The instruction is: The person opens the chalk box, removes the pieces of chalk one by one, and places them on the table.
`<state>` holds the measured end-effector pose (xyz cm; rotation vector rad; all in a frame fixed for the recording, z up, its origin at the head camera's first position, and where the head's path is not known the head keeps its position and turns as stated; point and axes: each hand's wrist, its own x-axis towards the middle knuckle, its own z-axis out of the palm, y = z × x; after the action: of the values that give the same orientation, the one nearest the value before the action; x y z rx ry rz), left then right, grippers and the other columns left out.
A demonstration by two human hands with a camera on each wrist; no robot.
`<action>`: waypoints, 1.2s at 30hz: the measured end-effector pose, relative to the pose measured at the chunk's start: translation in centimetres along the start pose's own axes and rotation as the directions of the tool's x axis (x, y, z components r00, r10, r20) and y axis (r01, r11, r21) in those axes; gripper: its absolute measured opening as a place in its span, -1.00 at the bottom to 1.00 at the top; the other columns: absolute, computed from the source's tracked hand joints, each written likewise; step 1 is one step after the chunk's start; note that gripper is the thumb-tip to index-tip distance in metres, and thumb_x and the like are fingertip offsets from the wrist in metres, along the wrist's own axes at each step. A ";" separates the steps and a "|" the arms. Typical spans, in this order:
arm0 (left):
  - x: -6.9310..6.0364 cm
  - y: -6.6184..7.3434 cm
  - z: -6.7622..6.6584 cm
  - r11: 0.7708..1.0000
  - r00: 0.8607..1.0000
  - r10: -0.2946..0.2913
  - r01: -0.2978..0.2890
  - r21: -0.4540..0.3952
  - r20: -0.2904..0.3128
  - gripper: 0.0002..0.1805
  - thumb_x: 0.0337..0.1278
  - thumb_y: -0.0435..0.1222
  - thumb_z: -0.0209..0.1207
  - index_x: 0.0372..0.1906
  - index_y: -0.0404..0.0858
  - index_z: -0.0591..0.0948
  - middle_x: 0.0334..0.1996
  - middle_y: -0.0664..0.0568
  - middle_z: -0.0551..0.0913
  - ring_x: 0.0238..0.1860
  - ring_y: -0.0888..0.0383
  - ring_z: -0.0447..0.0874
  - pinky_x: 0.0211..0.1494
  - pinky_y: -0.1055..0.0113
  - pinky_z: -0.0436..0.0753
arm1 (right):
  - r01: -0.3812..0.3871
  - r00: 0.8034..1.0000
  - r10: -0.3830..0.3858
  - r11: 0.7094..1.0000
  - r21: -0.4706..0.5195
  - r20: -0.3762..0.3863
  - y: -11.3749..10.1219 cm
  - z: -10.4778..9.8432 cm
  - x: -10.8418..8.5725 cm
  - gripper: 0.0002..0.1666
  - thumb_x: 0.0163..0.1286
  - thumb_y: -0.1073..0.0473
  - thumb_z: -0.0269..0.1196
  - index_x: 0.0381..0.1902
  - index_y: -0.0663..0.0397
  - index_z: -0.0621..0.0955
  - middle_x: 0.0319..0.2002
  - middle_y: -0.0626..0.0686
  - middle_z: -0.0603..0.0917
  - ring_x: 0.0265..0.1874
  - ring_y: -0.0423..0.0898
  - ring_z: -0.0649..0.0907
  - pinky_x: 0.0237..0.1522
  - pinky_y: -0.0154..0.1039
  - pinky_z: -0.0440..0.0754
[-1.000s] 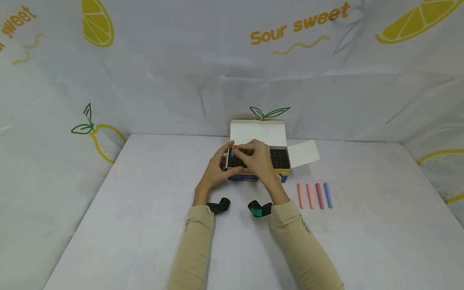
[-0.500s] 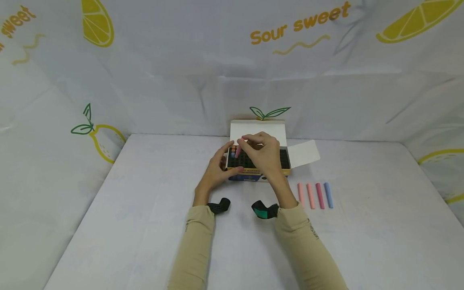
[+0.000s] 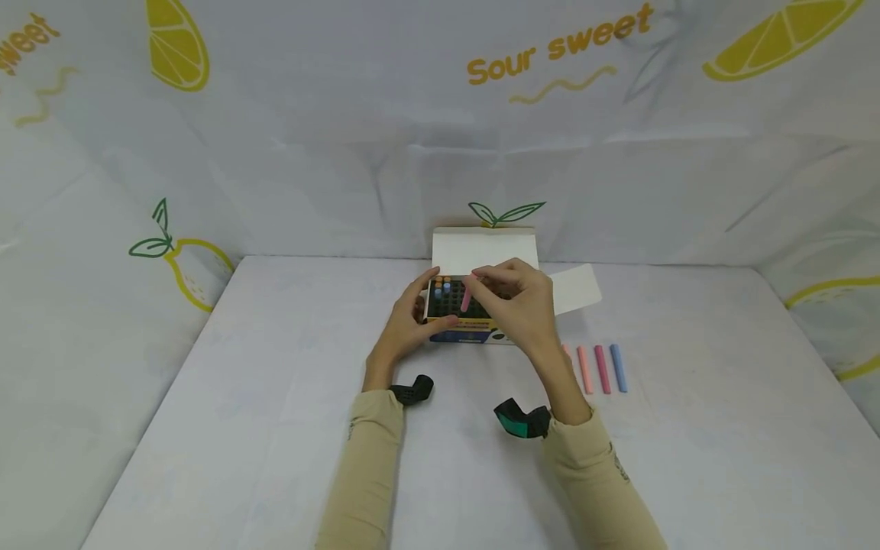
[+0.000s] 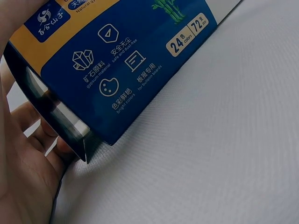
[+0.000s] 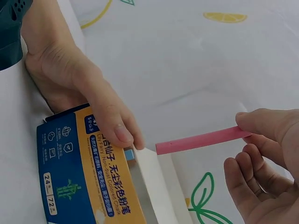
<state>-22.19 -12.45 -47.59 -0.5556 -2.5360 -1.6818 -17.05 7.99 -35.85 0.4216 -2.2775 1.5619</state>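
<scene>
Pinched between thumb and index finger of my right hand (image 3: 522,305) is a pink chalk stick (image 3: 466,298), tilted over the open box. In the right wrist view the same pink stick (image 5: 201,140) shows its whole length, clear of the box. My left hand (image 3: 406,325) grips the left end of the blue and yellow chalk box (image 5: 84,172), its thumb on the front edge. Orange and blue chalk ends stand in the left slots of the black insert (image 3: 447,308). The left wrist view shows the box front (image 4: 112,70) with the left hand (image 4: 23,158) around its end.
Several chalk sticks, including a dark pink one (image 3: 602,369) and a blue one (image 3: 619,368), lie on the white table (image 3: 275,367) right of the box. The white lid (image 3: 484,250) stands up at the back, and a side flap (image 3: 577,289) sticks out rightward.
My right hand has lifted the pink stick out of the box's left part and moved right with it. More chalk ends show there now. The left hand keeps its grip.
</scene>
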 end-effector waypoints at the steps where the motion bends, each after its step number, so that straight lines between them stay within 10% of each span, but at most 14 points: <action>1: 0.0 0.0 0.0 1.000 1.000 0.001 -0.001 -0.002 -0.001 0.02 0.01 0.31 0.38 0.58 0.22 0.22 0.33 0.00 0.44 -0.40 0.16 0.28 -0.31 0.37 0.34 | -0.001 1.000 0.001 1.000 0.000 0.005 -0.1 -0.2 -0.2 -0.79 0.29 0.30 0.45 -0.15 0.31 0.80 -0.30 0.19 0.63 -0.40 -0.36 0.65 -0.27 -0.49 0.60; 16: 0.1 0.2 -0.2 1.000 1.000 0.013 -0.013 -0.003 0.011 0.05 0.01 0.30 0.39 0.60 0.19 0.20 0.40 0.00 0.38 -0.45 0.16 0.23 -0.33 0.35 0.33 | 0.040 0.998 -0.036 0.995 -0.091 0.048 -0.2 -5.0 -2.5 -0.89 0.29 0.34 0.44 -0.23 0.28 0.81 -0.31 0.14 0.66 -0.38 -0.41 0.65 -0.22 -0.54 0.58; 36: -0.2 0.2 0.0 1.000 1.000 0.008 -0.008 -0.004 0.018 0.07 -0.06 0.45 0.30 0.59 0.25 0.20 0.39 0.04 0.39 -0.42 0.14 0.22 -0.31 0.35 0.32 | -0.212 0.967 0.249 0.901 -0.379 0.050 0.8 -15.5 -4.7 -0.70 0.35 0.07 0.44 -0.09 0.17 0.81 -0.34 -0.42 0.66 -0.29 -0.43 0.60 -0.16 -0.70 0.51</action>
<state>-21.98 -12.47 -47.48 -0.5831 -2.5398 -1.6866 -11.38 22.99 -33.41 0.1305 -2.7074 1.1813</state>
